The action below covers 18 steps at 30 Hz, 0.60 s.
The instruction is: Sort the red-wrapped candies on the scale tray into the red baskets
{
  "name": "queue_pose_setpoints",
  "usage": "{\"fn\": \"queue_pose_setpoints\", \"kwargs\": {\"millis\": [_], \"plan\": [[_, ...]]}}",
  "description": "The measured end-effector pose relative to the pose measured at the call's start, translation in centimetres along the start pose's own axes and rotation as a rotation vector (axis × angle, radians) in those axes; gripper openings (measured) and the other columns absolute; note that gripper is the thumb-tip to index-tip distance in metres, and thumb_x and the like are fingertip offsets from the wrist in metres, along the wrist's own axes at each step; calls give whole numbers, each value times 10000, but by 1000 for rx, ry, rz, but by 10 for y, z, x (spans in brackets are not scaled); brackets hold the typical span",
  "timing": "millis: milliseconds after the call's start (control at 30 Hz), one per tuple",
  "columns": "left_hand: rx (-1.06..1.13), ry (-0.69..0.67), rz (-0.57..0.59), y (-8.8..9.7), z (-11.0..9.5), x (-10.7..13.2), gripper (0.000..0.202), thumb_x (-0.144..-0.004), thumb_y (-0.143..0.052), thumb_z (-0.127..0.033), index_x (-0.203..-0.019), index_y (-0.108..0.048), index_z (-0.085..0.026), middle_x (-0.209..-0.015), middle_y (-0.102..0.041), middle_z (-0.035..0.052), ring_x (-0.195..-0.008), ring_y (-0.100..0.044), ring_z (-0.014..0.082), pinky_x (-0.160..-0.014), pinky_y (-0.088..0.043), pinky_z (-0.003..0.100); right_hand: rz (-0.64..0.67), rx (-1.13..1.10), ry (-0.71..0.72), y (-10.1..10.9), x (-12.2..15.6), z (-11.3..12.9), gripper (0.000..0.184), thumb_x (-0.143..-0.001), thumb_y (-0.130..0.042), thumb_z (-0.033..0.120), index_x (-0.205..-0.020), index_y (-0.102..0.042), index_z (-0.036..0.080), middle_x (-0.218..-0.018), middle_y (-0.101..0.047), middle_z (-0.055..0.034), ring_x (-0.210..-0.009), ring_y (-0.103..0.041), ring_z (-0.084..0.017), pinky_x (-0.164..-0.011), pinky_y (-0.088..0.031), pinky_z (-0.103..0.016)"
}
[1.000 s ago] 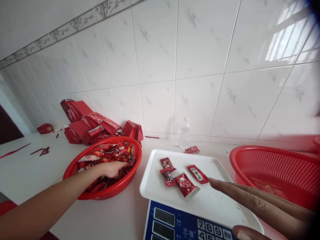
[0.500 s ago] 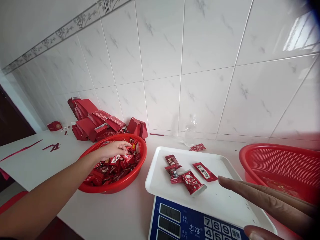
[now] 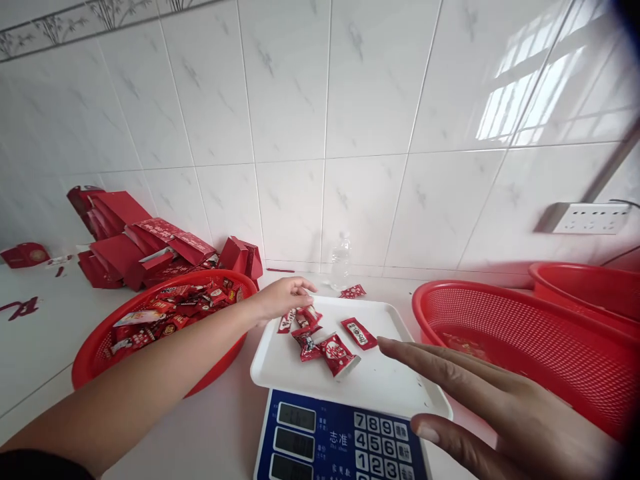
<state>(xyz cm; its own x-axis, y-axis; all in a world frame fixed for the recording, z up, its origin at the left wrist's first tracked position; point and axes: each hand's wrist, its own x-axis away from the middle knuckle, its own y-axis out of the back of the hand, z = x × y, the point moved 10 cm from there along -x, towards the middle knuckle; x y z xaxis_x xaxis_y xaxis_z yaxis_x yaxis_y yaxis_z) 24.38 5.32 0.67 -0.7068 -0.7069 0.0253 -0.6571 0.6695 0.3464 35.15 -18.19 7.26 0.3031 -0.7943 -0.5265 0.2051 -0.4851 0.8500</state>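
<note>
My left hand (image 3: 283, 297) is over the back left corner of the white tray (image 3: 390, 387), its fingers slightly curled and apart. Just beneath it lies a red-and-white candy packet (image 3: 287, 321), close to another red packet (image 3: 311, 316). Beside these are a dark red twisted wrapper (image 3: 307, 343), a larger red packet with a pale end (image 3: 337, 353) and a flat red packet (image 3: 359, 333). The tray sits on a blue digital scale (image 3: 340, 433). My right hand (image 3: 480, 400) is stretched out open above the tray's right side, fingertips near the flat packet.
At left, a red basket (image 3: 85, 360) holds many wrapped candies. Red folded boxes (image 3: 150, 243) are piled behind it. A clear bottle (image 3: 341, 260) and a small red packet (image 3: 353, 291) are behind the tray. Other red baskets (image 3: 500, 300) stand at right, below a power strip (image 3: 590, 218).
My left hand has moved right from the candy basket to the tray, where a red-and-white packet now shows under it. The view has turned right. My right hand remains outstretched.
</note>
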Motion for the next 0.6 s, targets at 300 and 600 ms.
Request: {"fn": "queue_pose_setpoints", "kwargs": {"millis": [300, 600], "plan": [[-135, -151, 7, -43, -26, -12, 467, -837, -555, -638, -886, -620, -178, -845, -602, 16, -767, -552, 175, -695, -442, 292, -41, -22, -1, 14, -2, 2, 594, -987, -455, 428, -1540, -240, 431, -1308, -662, -21, -1060, -702, -273, -767, -637, -388], [48, -118, -69, -38, -31, 0, 586, -872, -431, -715, -1035, -601, -179, -841, -527, -5, -520, -371, 76, -476, -345, 224, 3, -56, -98, 11, 4, -11, 609, -962, -508, 428, -1520, -268, 466, -1353, -628, 0, -1110, -675, -307, -784, -633, -473]]}}
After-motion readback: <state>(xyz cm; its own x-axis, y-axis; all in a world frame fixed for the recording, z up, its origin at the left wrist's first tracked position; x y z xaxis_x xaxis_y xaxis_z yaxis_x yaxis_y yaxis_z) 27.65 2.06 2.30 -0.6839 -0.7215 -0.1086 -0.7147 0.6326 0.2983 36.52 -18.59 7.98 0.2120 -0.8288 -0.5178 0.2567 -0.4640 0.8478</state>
